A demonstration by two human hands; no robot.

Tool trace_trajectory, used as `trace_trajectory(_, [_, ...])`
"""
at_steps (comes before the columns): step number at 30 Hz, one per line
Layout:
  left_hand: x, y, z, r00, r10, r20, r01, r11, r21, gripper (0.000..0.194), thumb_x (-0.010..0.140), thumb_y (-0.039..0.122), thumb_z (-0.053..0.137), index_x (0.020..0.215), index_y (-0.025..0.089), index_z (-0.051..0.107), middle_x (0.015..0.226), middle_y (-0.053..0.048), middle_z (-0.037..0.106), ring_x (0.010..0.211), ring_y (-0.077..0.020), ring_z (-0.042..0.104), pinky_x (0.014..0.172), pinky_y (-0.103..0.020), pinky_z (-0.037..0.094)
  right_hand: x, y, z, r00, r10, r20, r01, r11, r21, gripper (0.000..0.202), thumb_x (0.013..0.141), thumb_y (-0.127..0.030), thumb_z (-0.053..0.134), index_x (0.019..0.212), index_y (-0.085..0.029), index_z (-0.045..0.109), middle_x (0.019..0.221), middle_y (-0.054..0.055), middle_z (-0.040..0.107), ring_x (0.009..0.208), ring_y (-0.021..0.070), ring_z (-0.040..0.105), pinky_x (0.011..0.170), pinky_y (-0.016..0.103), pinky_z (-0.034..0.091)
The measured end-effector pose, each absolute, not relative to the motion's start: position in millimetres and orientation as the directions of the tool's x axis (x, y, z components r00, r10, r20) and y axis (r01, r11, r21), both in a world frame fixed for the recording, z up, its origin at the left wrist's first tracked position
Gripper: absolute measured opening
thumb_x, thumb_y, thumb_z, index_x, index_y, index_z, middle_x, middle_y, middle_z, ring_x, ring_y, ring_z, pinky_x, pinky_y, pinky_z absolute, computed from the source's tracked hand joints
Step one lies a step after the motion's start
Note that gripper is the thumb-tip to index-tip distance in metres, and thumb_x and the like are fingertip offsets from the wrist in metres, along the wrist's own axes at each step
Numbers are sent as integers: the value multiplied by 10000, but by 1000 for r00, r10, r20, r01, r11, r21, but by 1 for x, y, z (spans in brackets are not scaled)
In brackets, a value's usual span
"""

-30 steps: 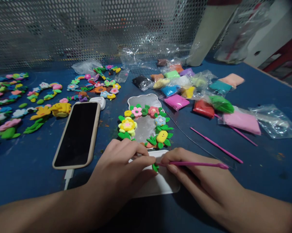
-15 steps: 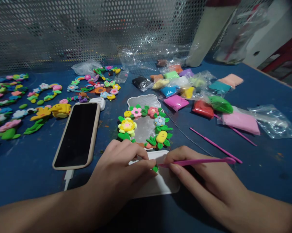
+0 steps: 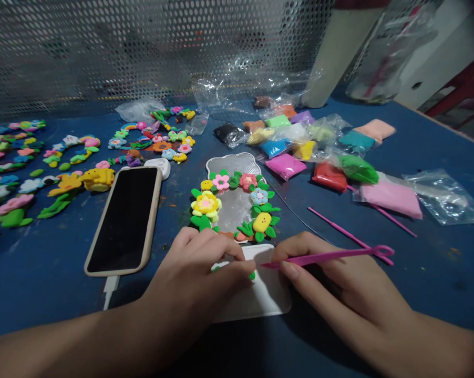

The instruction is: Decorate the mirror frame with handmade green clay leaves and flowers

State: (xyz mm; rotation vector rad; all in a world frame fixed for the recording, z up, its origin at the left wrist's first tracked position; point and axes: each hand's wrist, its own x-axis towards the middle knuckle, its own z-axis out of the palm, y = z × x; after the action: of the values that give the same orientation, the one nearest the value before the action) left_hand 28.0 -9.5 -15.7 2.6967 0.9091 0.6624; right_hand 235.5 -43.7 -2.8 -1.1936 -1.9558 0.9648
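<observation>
Between the thumb and fingers of my right hand point(image 3: 319, 273) is a pink plastic clay-modelling tool point(image 3: 335, 255), its point aimed left and its looped end to the right. My left hand point(image 3: 209, 278) is bent over a white board point(image 3: 264, 299), thumb and forefinger pinched on a small piece of green clay point(image 3: 252, 275), mostly hidden by the fingers. More green shows on the board behind the left fingers. Just beyond stands a small mirror point(image 3: 235, 207) framed with clay flowers and leaves, lying on the table.
Left of my hands lies a phone point(image 3: 126, 220) with a charging cable. Clay ornaments point(image 3: 71, 147) spread across the left side. Bagged coloured clay point(image 3: 286, 166) is heaped at the back right, near more pink tools point(image 3: 347, 233). A perforated metal panel point(image 3: 142, 52) rises behind.
The pink tool's tip has drawn slightly right, away from my left fingertips, and its looped end has turned and risen. My left hand has barely moved.
</observation>
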Motion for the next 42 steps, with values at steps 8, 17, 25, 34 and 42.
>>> trace_trajectory(8, [28, -10, -16, 686, 643, 342, 545, -765, 344, 69, 854, 304, 575, 903, 255, 578, 862, 42, 644, 748, -146, 544, 654, -313, 270, 230, -45, 3, -438, 892, 109, 415, 309, -856, 205, 877, -61, 409, 887, -227, 528, 822, -47, 611, 742, 54, 583, 691, 132, 476])
trace_trajectory(17, [27, -14, -14, 689, 633, 354, 571, -774, 274, 107, 893, 258, 506, 918, 277, 609, 856, 65, 633, 728, -133, 515, 646, -317, 244, 230, -47, -3, -417, 897, 150, 474, 355, -806, 213, 869, -57, 415, 925, -233, 522, 841, -40, 621, 806, 68, 598, 754, 154, 481])
trace_trajectory(25, [26, -11, -14, 702, 631, 329, 574, -776, 262, 92, 881, 252, 527, 874, 280, 614, 841, 67, 624, 732, -142, 493, 644, -320, 226, 225, -45, -1, -422, 903, 78, 511, 307, -802, 183, 877, -87, 394, 887, -218, 520, 832, -5, 631, 777, 104, 610, 718, 205, 513])
trace_trajectory(34, [26, -13, -12, 705, 642, 302, 574, -766, 290, 80, 868, 242, 546, 862, 283, 614, 831, 74, 626, 731, -138, 499, 647, -324, 227, 224, -43, 4, -443, 895, 56, 532, 312, -787, 180, 874, -87, 389, 868, -216, 514, 814, -4, 631, 746, 101, 612, 693, 202, 519])
trace_trajectory(42, [27, -12, -15, 682, 647, 341, 559, -762, 326, 87, 878, 254, 532, 846, 270, 611, 809, 73, 622, 719, -132, 499, 655, -317, 237, 224, -43, 8, -412, 904, 112, 485, 321, -814, 190, 874, -78, 394, 904, -218, 518, 836, 0, 629, 773, 94, 612, 699, 178, 511])
